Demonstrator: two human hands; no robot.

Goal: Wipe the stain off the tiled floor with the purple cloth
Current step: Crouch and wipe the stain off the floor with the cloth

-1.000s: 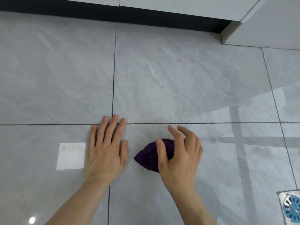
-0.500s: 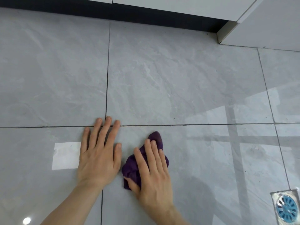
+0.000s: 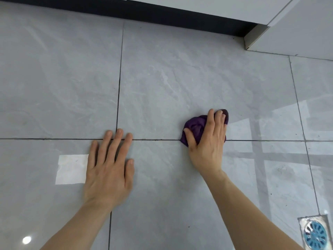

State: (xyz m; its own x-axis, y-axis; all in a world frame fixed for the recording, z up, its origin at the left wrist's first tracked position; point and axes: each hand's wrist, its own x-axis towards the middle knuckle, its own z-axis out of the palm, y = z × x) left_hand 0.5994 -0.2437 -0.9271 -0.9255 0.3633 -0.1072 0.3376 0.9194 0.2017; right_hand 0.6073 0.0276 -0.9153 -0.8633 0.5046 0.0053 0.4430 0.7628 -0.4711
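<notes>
The bunched purple cloth (image 3: 195, 127) lies on the grey tiled floor (image 3: 162, 78), right on a grout line. My right hand (image 3: 207, 141) presses down on it with the fingers spread over the top, covering most of it. My left hand (image 3: 110, 165) rests flat on the floor to the left, palm down, fingers apart, holding nothing. I cannot make out a distinct stain; only faint smudges show on the glossy tile to the right of the cloth.
A dark kickboard (image 3: 162, 15) under white cabinets runs along the far edge. A wall corner (image 3: 252, 40) juts in at the upper right. A metal floor drain with a blue grate (image 3: 315, 233) sits at the bottom right.
My right hand has slid the cloth away from my left hand, to the right and forward onto the grout line. My left hand has stayed planted.
</notes>
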